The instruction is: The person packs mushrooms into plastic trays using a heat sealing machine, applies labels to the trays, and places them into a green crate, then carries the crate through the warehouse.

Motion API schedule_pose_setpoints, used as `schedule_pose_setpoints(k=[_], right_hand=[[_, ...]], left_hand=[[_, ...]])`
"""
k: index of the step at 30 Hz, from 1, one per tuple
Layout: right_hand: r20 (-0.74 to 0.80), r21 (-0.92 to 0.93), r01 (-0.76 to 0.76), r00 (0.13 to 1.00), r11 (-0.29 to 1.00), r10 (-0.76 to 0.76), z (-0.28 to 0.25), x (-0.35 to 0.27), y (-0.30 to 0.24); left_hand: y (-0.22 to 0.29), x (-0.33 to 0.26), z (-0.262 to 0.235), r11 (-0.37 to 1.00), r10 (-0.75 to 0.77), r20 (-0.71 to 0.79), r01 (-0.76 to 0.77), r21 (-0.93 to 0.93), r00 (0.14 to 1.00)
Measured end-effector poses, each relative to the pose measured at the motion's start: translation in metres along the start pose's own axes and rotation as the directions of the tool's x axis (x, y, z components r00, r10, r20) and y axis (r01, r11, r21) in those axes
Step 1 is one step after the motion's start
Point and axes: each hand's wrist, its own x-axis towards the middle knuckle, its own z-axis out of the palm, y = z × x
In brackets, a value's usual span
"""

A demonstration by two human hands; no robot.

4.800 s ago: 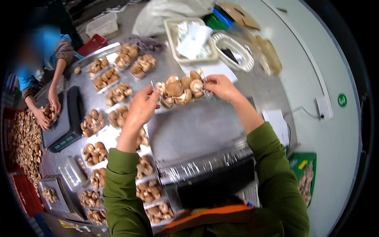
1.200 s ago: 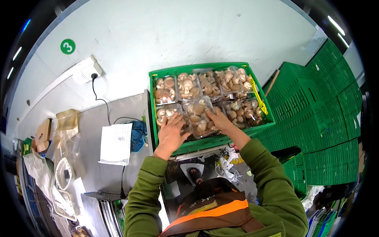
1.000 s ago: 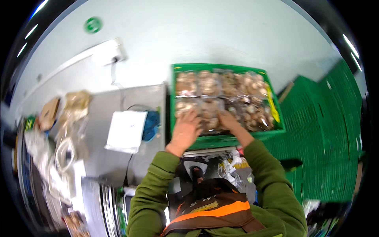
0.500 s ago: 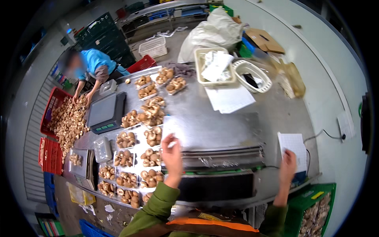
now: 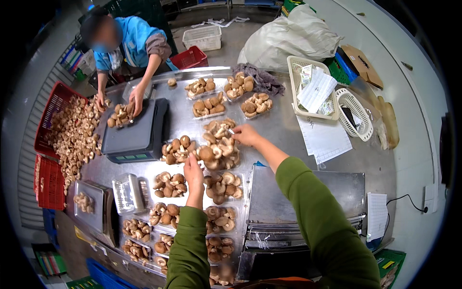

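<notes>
A heaped tray of brown mushrooms [image 5: 219,149] lies in the middle of the metal table, between my two hands. My right hand [image 5: 248,135] is closed in a pinch at its far right edge; a sliver of white shows at the fingertips, too small to name. At the near left side my left hand [image 5: 193,172] reaches up with fingers drawn together against the mushrooms; what they grip is hidden. Just left of those fingers sits another mushroom tray [image 5: 177,149]. More filled clear trays stand in columns toward me, among them one tray [image 5: 224,187] directly below the heap.
Across the table, a co-worker [image 5: 134,43] holds mushrooms over a dark scale [image 5: 132,132]. Loose mushrooms [image 5: 72,132] spill from a red crate [image 5: 45,115]. Empty clear trays [image 5: 127,192] lie left. At right are a flat metal-topped machine [image 5: 303,195], papers [image 5: 325,137] and a basket [image 5: 356,113].
Both my hands have moved forward to the heaped mushroom tray, the right one coming from beside the paper at right. My view has shifted. The co-worker has brought mushrooms over the scale.
</notes>
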Motion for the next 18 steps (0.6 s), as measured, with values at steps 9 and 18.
schedule_pose_setpoints(k=[9, 18], right_hand=[[-0.283, 0.328, -0.006, 0.953, 0.945, 0.104, -0.093, -0.220, -0.034], [-0.366, 0.381, -0.230, 0.852, 0.895, 0.375, -0.113, -0.453, 0.032]], left_hand=[[0.088, -0.106, 0.028, 0.962, 0.196, 0.452, -0.260, 0.084, 0.870], [0.033, -0.249, 0.095, 0.933, 0.127, 0.799, -0.344, 0.105, 0.588]])
